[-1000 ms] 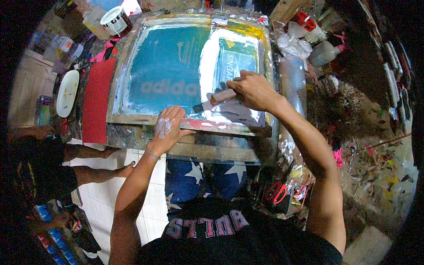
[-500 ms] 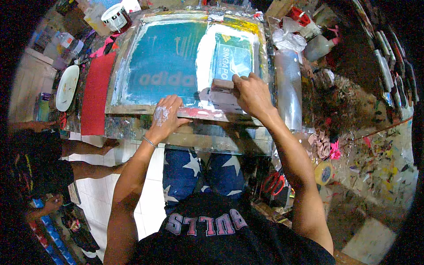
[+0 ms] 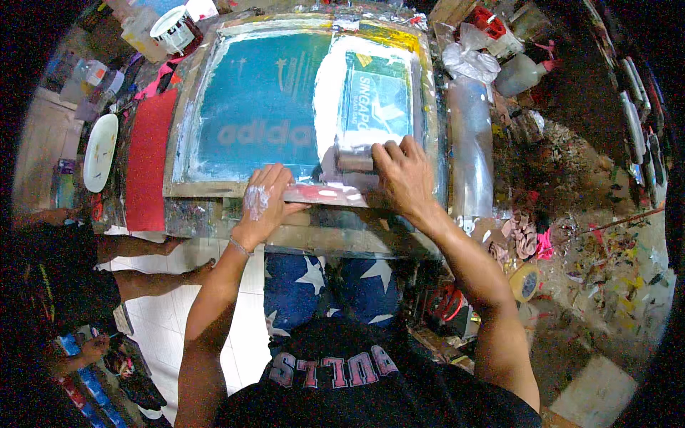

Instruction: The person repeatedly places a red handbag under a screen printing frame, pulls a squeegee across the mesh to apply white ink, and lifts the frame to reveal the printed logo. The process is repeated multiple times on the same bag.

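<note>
A wooden-edged printing screen [image 3: 207, 190] lies on the worktable, its mesh mostly teal with a white-bordered panel on the right. My left hand [image 3: 263, 202], its back smeared with pale paint, grips the screen's near edge, the thumb along the front. In my right hand [image 3: 408, 175] is a squeegee [image 3: 354, 158], its blade resting on the near part of the right panel. Mauve-grey ink shows around it. Beyond it, pale lettering and a light blue design can be seen. My right fingers hide the squeegee's right end.
Left of the screen lie a red strip [image 3: 148, 160] and a white oval dish [image 3: 101, 153]. A paint-stained tub [image 3: 175, 31] stands far left. On the right are a clear plastic roll [image 3: 471, 146], a plastic bag [image 3: 469, 63] and a tape roll [image 3: 524, 282]. Another person's legs [image 3: 153, 280] show at left.
My right hand has drawn the squeegee toward me, nearer the screen's front edge. My left hand keeps its hold on the frame. The whole view has shifted slightly.
</note>
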Demonstrator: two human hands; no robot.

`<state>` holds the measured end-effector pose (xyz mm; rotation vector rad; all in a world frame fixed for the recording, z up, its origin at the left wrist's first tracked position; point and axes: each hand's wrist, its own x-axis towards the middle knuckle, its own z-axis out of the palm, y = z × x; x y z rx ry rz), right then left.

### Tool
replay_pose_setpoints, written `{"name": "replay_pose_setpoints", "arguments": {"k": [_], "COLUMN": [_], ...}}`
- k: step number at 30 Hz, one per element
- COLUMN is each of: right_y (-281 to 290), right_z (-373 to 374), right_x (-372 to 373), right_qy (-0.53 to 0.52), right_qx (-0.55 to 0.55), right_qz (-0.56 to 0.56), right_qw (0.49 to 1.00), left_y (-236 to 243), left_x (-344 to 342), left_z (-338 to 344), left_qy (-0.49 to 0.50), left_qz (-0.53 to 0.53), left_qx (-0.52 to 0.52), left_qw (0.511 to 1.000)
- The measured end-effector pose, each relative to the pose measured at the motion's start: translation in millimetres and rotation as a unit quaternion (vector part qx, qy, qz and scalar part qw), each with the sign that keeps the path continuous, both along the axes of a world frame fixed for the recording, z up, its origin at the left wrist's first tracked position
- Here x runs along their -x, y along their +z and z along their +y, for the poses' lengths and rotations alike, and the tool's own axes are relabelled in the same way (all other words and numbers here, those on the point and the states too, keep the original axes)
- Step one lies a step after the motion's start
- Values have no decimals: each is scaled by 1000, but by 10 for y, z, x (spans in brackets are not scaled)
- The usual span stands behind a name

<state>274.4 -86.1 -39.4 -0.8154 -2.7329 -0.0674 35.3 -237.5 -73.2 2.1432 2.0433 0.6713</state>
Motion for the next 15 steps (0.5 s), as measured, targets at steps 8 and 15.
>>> {"name": "replay_pose_setpoints", "arguments": {"k": [8, 15], "right_y": [132, 372], "right_z": [1599, 2107], "right_x": [578, 794], "right_qy": [-24, -24], "right_qx": [-47, 11], "right_qz": [-22, 4], "right_qw": [998, 1000], "left_y": [49, 83], "left_x": [-3, -3], "left_z": [21, 18], "left_qy": [-4, -5], "left_qz": [-2, -9], "left_qx": [-5, 22], "left_qw": [1000, 1000]}}
